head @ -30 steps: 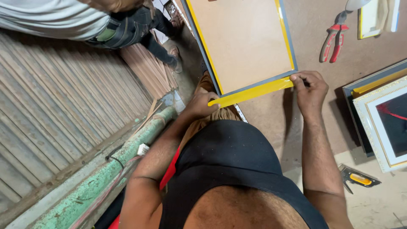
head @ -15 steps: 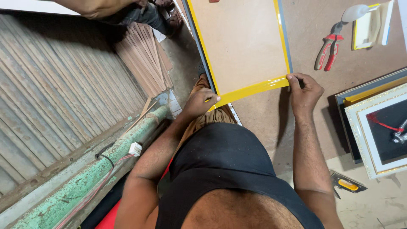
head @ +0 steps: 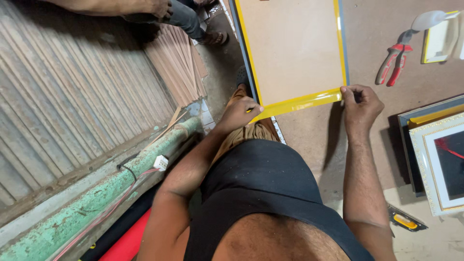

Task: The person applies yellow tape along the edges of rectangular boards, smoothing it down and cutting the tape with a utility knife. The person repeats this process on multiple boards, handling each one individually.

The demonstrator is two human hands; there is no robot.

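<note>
A brown backing board [head: 290, 48] lies face down on the work table, edged with yellow tape. A strip of yellow tape [head: 299, 103] runs along its near edge. My left hand [head: 239, 112] pinches the strip's left end at the board's near left corner. My right hand [head: 360, 104] presses the strip's right end at the near right corner. Both hands rest on the tape and the board edge.
Red-handled pliers [head: 394, 63] lie right of the board. Framed pictures [head: 440, 159] sit at the right edge, a yellow utility knife [head: 405, 220] below them. Another person's arm and leg [head: 169, 12] show at top left, beside a corrugated metal wall [head: 72, 96] and a green pipe [head: 111, 193].
The view has shifted, so the board and both hands sit lower and more central. The tape strip now lies flatter along the near edge, with my hands still at its two ends.
</note>
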